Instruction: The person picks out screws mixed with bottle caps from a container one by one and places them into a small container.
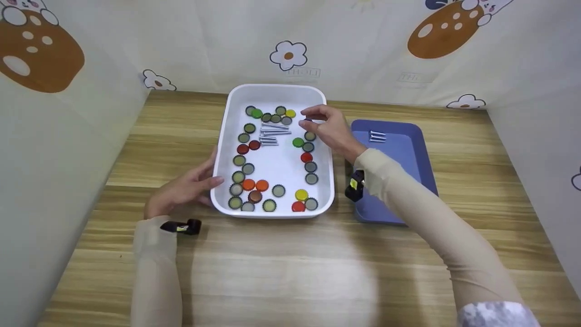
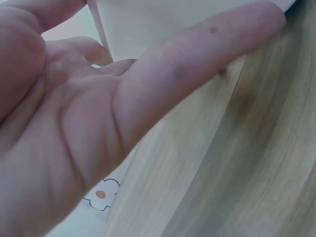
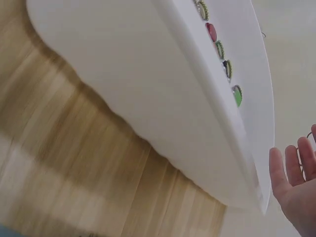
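Note:
A white tray (image 1: 277,215) holds several bottle caps (image 1: 278,190) in green, red, yellow, orange and grey. Silver screws (image 1: 275,132) lie together in its upper middle. My left hand (image 1: 188,186) grips the tray's left side, thumb at the rim and fingers along the outer wall; in the left wrist view one finger (image 2: 197,54) stretches straight beside it. Over the right rim hovers my right hand (image 1: 330,129), thumb and index finger apart above the caps, with nothing visible held. The right wrist view shows its fingers (image 3: 278,170) spread past the tray's end.
To the right stands a blue tray (image 1: 429,168) with several silver screws (image 1: 377,136) near its far end; my right forearm passes over it. Both trays rest on a wood-grain table (image 1: 281,272). A patterned cloth wall (image 1: 218,45) rises behind and at both sides.

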`<state>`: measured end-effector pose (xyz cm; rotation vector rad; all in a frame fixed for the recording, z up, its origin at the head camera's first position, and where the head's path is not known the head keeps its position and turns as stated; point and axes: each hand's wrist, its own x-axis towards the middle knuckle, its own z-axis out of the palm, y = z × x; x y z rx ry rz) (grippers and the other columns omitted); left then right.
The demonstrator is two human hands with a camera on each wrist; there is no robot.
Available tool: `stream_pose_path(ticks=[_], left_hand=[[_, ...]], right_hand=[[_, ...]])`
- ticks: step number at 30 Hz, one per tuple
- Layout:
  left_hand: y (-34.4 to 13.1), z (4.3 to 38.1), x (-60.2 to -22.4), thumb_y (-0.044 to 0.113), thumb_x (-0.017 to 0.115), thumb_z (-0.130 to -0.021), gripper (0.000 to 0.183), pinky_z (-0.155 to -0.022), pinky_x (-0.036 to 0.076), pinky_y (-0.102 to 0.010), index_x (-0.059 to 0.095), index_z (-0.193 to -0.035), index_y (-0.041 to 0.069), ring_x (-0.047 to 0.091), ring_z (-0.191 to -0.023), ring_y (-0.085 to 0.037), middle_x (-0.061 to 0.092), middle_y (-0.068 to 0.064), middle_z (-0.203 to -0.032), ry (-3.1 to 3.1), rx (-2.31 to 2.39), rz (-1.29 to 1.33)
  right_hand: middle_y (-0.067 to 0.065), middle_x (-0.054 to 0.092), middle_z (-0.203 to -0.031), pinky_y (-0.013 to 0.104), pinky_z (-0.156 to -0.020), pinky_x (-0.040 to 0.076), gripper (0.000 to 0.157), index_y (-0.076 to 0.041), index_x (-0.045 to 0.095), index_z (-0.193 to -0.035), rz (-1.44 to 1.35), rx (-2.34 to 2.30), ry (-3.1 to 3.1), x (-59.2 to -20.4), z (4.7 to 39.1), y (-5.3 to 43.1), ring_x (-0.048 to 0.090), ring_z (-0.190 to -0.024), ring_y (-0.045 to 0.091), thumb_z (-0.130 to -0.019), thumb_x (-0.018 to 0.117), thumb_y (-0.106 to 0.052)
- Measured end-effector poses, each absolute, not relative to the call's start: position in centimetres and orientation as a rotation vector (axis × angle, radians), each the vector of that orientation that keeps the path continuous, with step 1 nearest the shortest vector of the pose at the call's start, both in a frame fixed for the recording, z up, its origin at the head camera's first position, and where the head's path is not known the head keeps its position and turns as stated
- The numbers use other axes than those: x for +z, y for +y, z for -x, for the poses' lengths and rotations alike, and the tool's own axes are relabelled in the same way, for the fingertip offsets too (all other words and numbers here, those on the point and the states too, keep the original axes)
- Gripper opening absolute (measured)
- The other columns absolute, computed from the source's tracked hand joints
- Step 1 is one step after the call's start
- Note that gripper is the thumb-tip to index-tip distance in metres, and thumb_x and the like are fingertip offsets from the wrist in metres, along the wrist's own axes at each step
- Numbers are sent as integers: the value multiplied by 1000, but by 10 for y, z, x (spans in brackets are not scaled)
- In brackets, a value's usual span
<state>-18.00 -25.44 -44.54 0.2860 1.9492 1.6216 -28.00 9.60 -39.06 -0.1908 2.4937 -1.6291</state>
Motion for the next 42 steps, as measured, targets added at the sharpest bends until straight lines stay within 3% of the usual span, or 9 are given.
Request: stream_pose_path(ticks=[16,23,36,42], left_hand=[[-253,180,-447,23,54,-104,83,-84,62,-52,-6,-159,41,58,-124,-47,17,-20,-166,1958,1619,-297],[-253,179,-447,25,55,-104,83,-87,62,-52,-6,-158,43,57,-126,-47,16,-18,-167,1953,1611,-278],[-254,178,-447,26,54,-104,83,-86,62,-53,-7,-158,42,55,-126,-50,14,-20,-167,1930,1624,-288],[-254,181,-446,28,53,-105,81,-85,62,-52,-6,-158,43,56,-126,-49,12,-18,-168,1946,1604,-278]], right_hand=[[9,70,-117,24,-90,56,28,-7,70,-119,72,-1807,2375,-397,283,71,65,-103,16,-92,72,-16],[9,70,-117,26,-95,55,32,-5,68,-121,30,-1829,2355,-401,287,62,65,-106,17,-91,74,-17],[4,69,-113,32,-99,54,25,-10,71,-116,51,-1808,2339,-404,290,50,63,-103,15,-94,71,-21],[4,69,-112,41,-103,54,24,-10,71,-115,124,-1797,2323,-406,292,45,63,-102,15,-94,72,-21]])
